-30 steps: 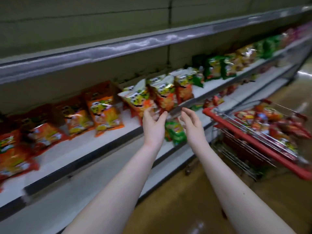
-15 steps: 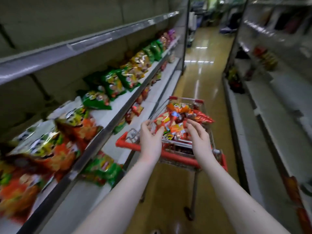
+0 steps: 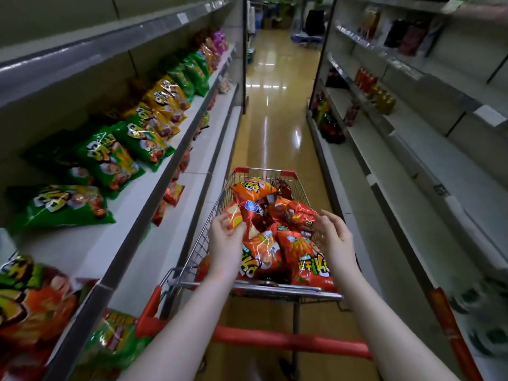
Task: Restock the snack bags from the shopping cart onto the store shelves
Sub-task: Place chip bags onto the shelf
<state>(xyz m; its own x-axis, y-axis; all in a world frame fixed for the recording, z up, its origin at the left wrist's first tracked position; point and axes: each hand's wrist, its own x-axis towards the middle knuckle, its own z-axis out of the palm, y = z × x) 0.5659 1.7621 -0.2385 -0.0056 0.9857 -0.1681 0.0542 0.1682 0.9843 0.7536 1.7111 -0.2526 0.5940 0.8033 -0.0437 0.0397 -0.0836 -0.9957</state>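
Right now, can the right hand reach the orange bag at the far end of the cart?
Probably yes: the orange bag lies uncovered on top, and the right hand hovers over the open cart.

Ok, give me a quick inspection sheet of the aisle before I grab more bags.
Surface: left shelf shows bare white gaps between bags.
Job's things: red snack bags piled in the cart; green bags and yellow bags lie on the left shelf.
Clutter: nothing seen.
Grippers: left hand at a bag's edge, grip unclear; right hand open over the pile.
Cables: nothing seen.
Surroundings: glossy floor; bottles on the right-hand shelves.
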